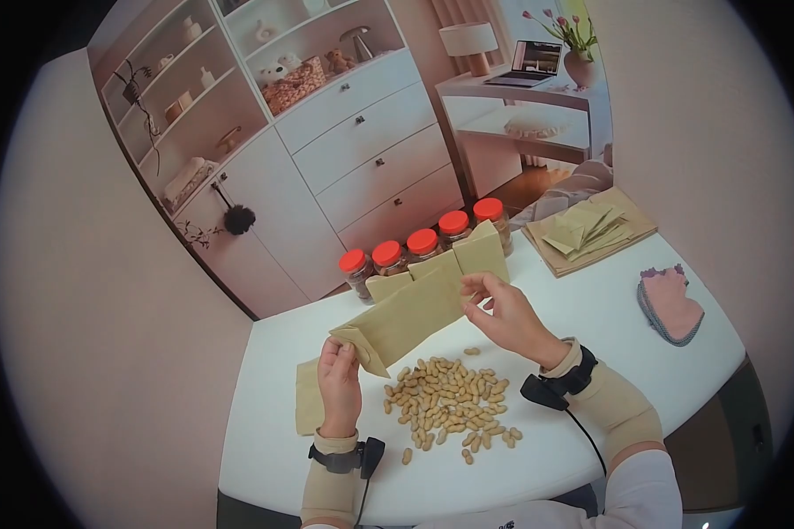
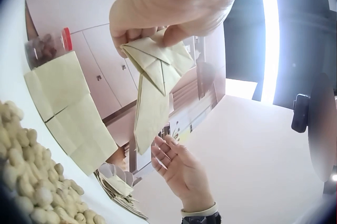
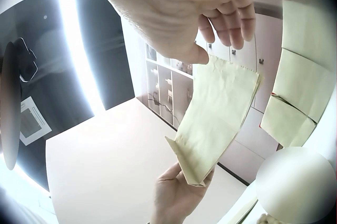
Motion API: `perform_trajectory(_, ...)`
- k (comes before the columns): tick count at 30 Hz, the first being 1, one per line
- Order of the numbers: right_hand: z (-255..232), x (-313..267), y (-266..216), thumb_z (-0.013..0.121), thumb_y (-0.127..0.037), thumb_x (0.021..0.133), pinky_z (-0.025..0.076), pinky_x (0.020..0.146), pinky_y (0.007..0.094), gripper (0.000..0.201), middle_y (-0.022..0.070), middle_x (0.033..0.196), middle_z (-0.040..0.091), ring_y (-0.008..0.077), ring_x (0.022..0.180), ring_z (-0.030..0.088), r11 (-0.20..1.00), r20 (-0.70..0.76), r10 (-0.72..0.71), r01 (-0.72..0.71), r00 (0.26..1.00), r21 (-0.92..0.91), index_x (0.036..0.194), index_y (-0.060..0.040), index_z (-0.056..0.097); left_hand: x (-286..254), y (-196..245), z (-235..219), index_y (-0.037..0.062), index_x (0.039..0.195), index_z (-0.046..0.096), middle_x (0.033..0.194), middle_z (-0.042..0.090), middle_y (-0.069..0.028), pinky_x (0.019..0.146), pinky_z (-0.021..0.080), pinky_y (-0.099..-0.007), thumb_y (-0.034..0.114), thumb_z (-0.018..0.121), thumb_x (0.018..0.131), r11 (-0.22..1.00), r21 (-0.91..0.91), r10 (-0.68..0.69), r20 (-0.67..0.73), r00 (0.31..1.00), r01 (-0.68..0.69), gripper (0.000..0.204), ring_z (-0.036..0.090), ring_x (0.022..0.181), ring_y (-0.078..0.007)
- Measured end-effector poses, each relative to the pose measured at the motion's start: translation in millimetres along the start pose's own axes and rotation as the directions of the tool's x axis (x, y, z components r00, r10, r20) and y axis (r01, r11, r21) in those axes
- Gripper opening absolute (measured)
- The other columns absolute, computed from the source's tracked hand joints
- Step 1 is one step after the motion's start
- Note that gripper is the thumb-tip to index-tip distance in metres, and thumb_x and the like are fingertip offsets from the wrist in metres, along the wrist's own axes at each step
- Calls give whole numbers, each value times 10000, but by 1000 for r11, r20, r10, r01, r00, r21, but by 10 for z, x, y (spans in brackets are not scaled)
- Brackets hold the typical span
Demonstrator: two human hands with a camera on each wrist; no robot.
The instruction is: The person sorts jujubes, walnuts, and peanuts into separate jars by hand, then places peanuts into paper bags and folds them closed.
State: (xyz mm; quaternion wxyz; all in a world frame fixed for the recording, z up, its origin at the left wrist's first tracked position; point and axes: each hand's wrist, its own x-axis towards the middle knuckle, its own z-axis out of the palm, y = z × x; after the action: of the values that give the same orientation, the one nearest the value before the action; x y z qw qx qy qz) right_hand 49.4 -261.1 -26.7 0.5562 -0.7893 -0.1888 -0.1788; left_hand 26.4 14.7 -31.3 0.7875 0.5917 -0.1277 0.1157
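A flat brown paper bag (image 1: 410, 309) is held up slantwise above the table. At its folded bottom end, my left hand (image 1: 338, 388) pinches it between thumb and fingers; the creased triangular folds of that end (image 2: 158, 63) face the left wrist view. Close to the bag's other end is my right hand (image 1: 513, 324), its fingers loosely bent and holding nothing. In the right wrist view the bag's jagged top edge (image 3: 226, 65) lies just below the right fingers. Under the bag, a pile of peanuts in shells (image 1: 445, 397) is spread on the white table (image 1: 556, 441).
Several jars with red lids (image 1: 423, 241) stand in a row at the back. Paper bags (image 1: 483, 251) stand before them. Another bag (image 1: 309, 401) lies left of the peanuts. At the back right is a stack of paper bags (image 1: 591, 229), near a pink cloth piece (image 1: 670, 304).
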Motion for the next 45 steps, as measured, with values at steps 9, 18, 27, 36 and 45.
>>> perform_trajectory(9,103,-35,69,646,-189,864,494,681,317,395,103,1117,598,198,893,611,989,-111,-116,105,987,-103,1199,-8,539,-56,-47,135,26,1098,537,1064,594,-19,896,405,-247,134,500,979,1000,5,23,14,1000,-23,164,527,968,-78)
perform_trajectory(18,151,-69,-11,677,-128,882,481,710,228,366,45,968,632,95,848,588,992,8,74,-75,997,104,1186,12,529,-68,-8,89,40,1075,538,985,583,1,812,394,-239,115,473,976,1000,-14,26,20,999,-26,139,514,888,-79)
perform_trajectory(27,98,-44,-42,644,-145,931,484,779,231,360,43,1035,640,76,897,587,894,319,99,-225,942,388,1221,34,528,-77,-72,145,26,1098,535,1051,606,-22,851,422,-241,135,489,982,997,-46,-60,17,998,61,166,540,938,-72)
perform_trajectory(36,35,-33,-69,599,-190,958,494,841,253,375,56,1073,652,89,932,602,870,438,149,-328,887,369,1257,26,530,-16,-153,22,17,1106,546,999,634,-15,823,423,-219,146,493,991,995,61,-77,49,996,74,181,551,903,-57)
perform_trajectory(45,1,-66,-106,632,-168,938,490,857,259,384,61,1145,645,87,987,591,859,528,133,-363,839,362,1269,3,537,35,-107,-5,36,1148,517,1073,612,-25,891,439,-265,161,478,1006,996,-86,-42,-52,998,37,193,563,974,-89)
